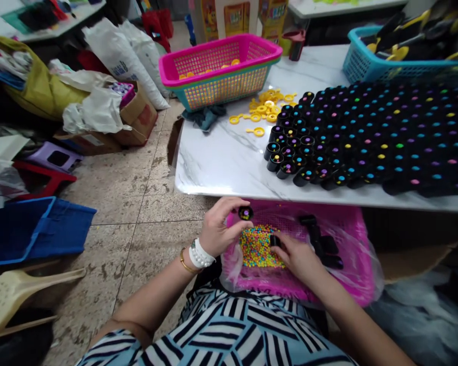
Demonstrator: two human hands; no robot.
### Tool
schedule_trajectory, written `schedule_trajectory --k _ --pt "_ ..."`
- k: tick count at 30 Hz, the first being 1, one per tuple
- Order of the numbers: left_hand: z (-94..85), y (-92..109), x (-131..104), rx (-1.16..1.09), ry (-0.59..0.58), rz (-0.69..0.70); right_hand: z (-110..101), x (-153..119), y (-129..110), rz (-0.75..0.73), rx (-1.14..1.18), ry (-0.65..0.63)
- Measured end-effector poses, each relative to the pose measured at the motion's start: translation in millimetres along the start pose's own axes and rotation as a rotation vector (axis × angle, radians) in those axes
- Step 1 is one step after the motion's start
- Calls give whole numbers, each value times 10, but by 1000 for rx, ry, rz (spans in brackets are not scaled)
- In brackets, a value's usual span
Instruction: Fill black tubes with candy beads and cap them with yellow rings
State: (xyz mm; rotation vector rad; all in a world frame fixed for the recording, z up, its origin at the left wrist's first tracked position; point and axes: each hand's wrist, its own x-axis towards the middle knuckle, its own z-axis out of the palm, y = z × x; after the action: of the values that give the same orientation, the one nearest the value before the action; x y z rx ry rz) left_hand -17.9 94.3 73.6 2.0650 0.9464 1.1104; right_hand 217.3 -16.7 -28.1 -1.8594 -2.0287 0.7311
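My left hand [222, 223] grips a small black cup [246, 212] between thumb and fingers, its open mouth toward me with coloured beads inside. My right hand [295, 254] is closed around another black cup [275, 240], low over the heap of small coloured beads [257, 249]. Both hands are above a pink basket [361, 244] lined with clear plastic, which holds the beads. Several more black cups [329, 245] lie loose in the basket's right part, beyond my right hand.
A marble-patterned table [221, 162] bears rows of bead-filled black cups [351, 137], yellow ring-shaped pieces [267, 105], a pink basket stacked in a green one [221, 84], and a blue basket [381, 66]. A blue crate [57, 223] and a cream plastic stool [11, 295] stand left.
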Motion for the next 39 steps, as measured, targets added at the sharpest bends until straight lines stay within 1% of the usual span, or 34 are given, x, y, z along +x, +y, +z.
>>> schedule_trajectory --k 3,5,7,9,12,14,16,17,20,22,24,26,29,30,31,32,33,36,37,38,39 --pt "-11 -21 103 67 37 55 -25 -49 39 -55 -185 -57" --pt "3 -23 113 66 32 74 -82 -79 47 -144 -248 -73" --pt "37 -31 53 46 4 75 -151 -96 40 -253 -274 -113" --pt "85 -56 -71 18 -49 64 -212 -90 18 -301 -298 -191" --pt "161 -121 -301 2 -121 16 -265 -12 -57 -279 -313 -295" --pt "205 -163 -433 17 -144 -36 -254 98 -136 -258 -292 -284" --pt "242 -192 -524 36 -158 -79 -192 234 -219 -202 -302 -251" --pt "258 -201 -553 44 -163 -91 -145 297 -254 -169 -322 -255" --pt "293 -212 -597 51 -175 -93 7 397 -306 -143 -349 -323" --pt "304 -219 -608 44 -175 -87 75 372 -299 -148 -346 -339" --pt "309 -226 -614 32 -181 -84 109 303 -283 -137 -334 -312" --pt "313 -229 -613 22 -191 -82 130 228 -282 -162 -289 -298" --pt "317 -216 -603 16 -197 -84 147 144 -319 -243 -257 -369" --pt "317 -207 -601 16 -197 -85 135 121 -338 -254 -272 -395" --pt "317 -196 -601 16 -198 -86 107 96 -358 -254 -286 -391" --pt "318 -185 -604 16 -197 -88 62 70 -383 -248 -284 -340" --pt "321 -172 -608 14 -192 -93 -2 44 -412 -249 -259 -248" --pt "357 -132 -622 -9 -170 -97 -247 -19 -536 -310 -85 130" --pt "379 -118 -621 -20 -166 -90 -326 -27 -587 -341 -31 221" --pt "405 -106 -615 -29 -168 -77 -394 -26 -638 -367 3 280" --pt "433 -96 -605 -32 -172 -59 -449 -17 -686 -381 15 309"
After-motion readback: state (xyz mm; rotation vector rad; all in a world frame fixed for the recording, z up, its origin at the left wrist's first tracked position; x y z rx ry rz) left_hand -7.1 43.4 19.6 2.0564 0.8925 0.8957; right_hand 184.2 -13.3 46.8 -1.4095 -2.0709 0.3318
